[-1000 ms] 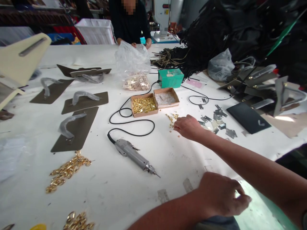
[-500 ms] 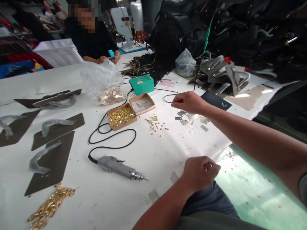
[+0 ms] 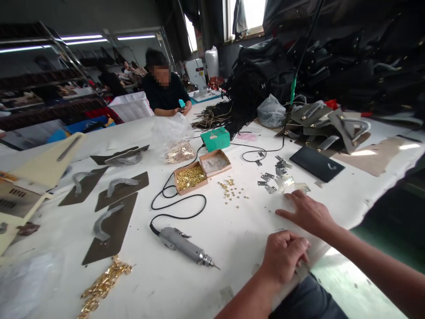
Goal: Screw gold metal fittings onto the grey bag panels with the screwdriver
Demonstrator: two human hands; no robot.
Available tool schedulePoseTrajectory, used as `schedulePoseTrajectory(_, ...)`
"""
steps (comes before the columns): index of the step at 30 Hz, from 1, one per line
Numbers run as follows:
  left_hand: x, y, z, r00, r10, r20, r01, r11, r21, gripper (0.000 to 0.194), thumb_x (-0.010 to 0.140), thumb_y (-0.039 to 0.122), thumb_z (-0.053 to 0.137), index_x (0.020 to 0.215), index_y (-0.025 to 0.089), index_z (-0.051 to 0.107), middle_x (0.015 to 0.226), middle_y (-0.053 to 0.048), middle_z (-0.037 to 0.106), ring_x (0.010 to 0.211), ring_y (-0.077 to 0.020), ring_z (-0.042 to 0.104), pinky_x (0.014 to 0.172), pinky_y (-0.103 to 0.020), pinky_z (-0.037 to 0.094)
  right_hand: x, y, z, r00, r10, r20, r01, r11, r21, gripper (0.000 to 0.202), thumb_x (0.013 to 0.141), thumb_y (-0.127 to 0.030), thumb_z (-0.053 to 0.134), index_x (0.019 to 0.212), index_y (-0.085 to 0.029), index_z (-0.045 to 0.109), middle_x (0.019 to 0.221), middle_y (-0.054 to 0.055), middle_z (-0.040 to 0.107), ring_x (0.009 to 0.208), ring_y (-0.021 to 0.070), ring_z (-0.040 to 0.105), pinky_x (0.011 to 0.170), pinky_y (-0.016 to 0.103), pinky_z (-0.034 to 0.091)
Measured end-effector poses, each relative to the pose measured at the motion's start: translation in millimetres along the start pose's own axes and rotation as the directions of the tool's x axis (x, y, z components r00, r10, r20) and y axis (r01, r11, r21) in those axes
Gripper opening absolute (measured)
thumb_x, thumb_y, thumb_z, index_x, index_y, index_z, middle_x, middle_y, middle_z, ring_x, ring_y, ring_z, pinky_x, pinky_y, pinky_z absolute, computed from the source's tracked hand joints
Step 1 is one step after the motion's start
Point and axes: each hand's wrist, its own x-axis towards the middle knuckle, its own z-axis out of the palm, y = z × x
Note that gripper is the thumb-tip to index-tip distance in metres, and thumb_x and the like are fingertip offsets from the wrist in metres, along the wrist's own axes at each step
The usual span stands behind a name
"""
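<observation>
My right hand (image 3: 307, 212) lies low over the table with its fingers stretched out. Its fingertips are at a pile of small clear plastic pieces (image 3: 286, 204), which it partly covers. Small metal plates (image 3: 280, 179) with holes are scattered just beyond the fingers. At the table's front edge my left hand (image 3: 286, 256) is closed, its fingers curled in; what it holds, if anything, is hidden. Several small gold studs (image 3: 233, 193) lie left of my right hand. A grey electric screwdriver (image 3: 186, 246) rests on the table, its bit pointing toward my left hand.
Cardboard boxes hold gold fasteners (image 3: 191, 177). Behind them are a green box (image 3: 215, 138) and a plastic bag (image 3: 179, 150) of metal parts. Brown panels with wrapped handles (image 3: 114, 226) and gold chain (image 3: 106, 283) lie left. A dark panel (image 3: 317, 164) lies right. A person (image 3: 166, 88) sits across.
My right hand has come down from above the plates to the clear pieces, and its fingers have opened out. My left hand stays closed near the edge. The view has tilted up and turned left.
</observation>
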Motion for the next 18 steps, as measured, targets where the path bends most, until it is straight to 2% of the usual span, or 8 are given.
schedulePoseTrajectory(2,0.1,-2.5,-1.1,1.0,0.009,0.0,-0.009,1.0,-0.018,0.04,0.078,0.052,0.073,0.079,0.012,0.071,0.058,-0.003,0.061,0.047,-0.0081,0.042,0.051,-0.025,0.032,-1.3,-1.9,3.8,0.999,0.012,-0.034,-0.011,0.999,0.032,0.072,0.087,-0.079,0.049,0.135,-0.027,0.065,0.14,0.014,0.061,0.103,0.0336,0.071,0.07,0.041,0.053)
schedulePoseTrajectory(4,-0.3,-4.7,-1.5,1.0,0.013,-0.016,-0.014,0.999,-0.043,0.042,0.078,0.052,0.072,0.081,0.01,0.072,0.059,-0.003,0.062,0.047,-0.0079,0.042,0.051,-0.025,0.03,5.2,-7.1,-2.5,0.997,-0.013,-0.07,0.018,0.997,0.071,0.065,0.088,-0.076,0.051,0.129,-0.03,0.067,0.138,0.012,0.063,0.098,0.0322,0.071,0.07,0.041,0.053)
schedulePoseTrajectory(6,-0.5,-6.1,-1.2,0.999,0.005,-0.044,-0.008,0.998,-0.07,0.045,0.076,0.054,0.073,0.082,0.009,0.073,0.058,-0.003,0.061,0.046,-0.0079,0.042,0.052,-0.026,0.03,18.3,-18.3,-16.5,0.991,-0.073,-0.109,0.086,0.99,0.111,0.055,0.09,-0.072,0.053,0.122,-0.031,0.071,0.131,0.01,0.068,0.091,0.0294,0.072,0.068,0.04,0.052)
schedulePoseTrajectory(8,0.2,-6.4,0.0,0.997,-0.017,-0.072,0.011,0.996,-0.086,0.045,0.073,0.053,0.074,0.079,0.009,0.073,0.056,-0.003,0.06,0.045,-0.008,0.041,0.052,-0.027,0.029,36.9,-39.8,-34.6,0.977,-0.16,-0.139,0.182,0.969,0.164,0.048,0.092,-0.066,0.055,0.115,-0.029,0.073,0.121,0.008,0.072,0.083,0.0254,0.071,0.067,0.038,0.051)
schedulePoseTrajectory(10,1.5,-5.2,1.8,0.994,-0.051,-0.096,0.042,0.995,-0.089,0.039,0.069,0.049,0.074,0.075,0.01,0.072,0.053,-0.002,0.059,0.044,-0.0082,0.04,0.051,-0.027,0.029,60.6,-73.6,-51.8,0.948,-0.273,-0.162,0.304,0.927,0.221,0.041,0.094,-0.059,0.056,0.111,-0.026,0.075,0.113,0.007,0.074,0.078,0.0218,0.069,0.07,0.035,0.051)
schedulePoseTrajectory(13,3.1,-1.2,4.0,0.989,-0.096,-0.116,0.086,0.993,-0.082,0.027,0.066,0.04,0.072,0.07,0.013,0.07,0.05,0.0,0.057,0.041,-0.0087,0.039,0.049,-0.027,0.03,105.8,-140.8,-66.3,0.881,-0.45,-0.146,0.473,0.848,0.24,0.031,0.097,-0.044,0.056,0.111,-0.024,0.076,0.111,0.007,0.075,0.087,0.0201,0.069,0.079,0.031,0.051)
schedulePoseTrajectory(16,3.7,1.5,3.4,0.981,-0.148,-0.124,0.141,0.988,-0.058,0.02,0.064,0.034,0.07,0.066,0.015,0.068,0.05,0.0,0.057,0.041,-0.0095,0.039,0.051,-0.027,0.032,157.9,-208.1,-62.3,0.865,-0.499,-0.057,0.499,0.844,0.194,0.028,0.096,-0.037,0.06,0.115,-0.024,0.075,0.113,0.006,0.076,0.093,0.0194,0.07,0.079,0.028,0.05)
schedulePoseTrajectory(18,3.7,1.1,0.9,0.978,-0.179,-0.105,0.175,0.983,-0.047,0.021,0.066,0.036,0.069,0.068,0.015,0.067,0.052,0.0,0.056,0.044,-0.0103,0.04,0.053,-0.028,0.032,190.1,-242.4,-51.9,0.85,-0.526,0.007,0.518,0.839,0.164,0.031,0.09,-0.034,0.069,0.119,-0.025,0.075,0.112,0.005,0.077,0.093,0.0184,0.07,0.077,0.025,0.05)
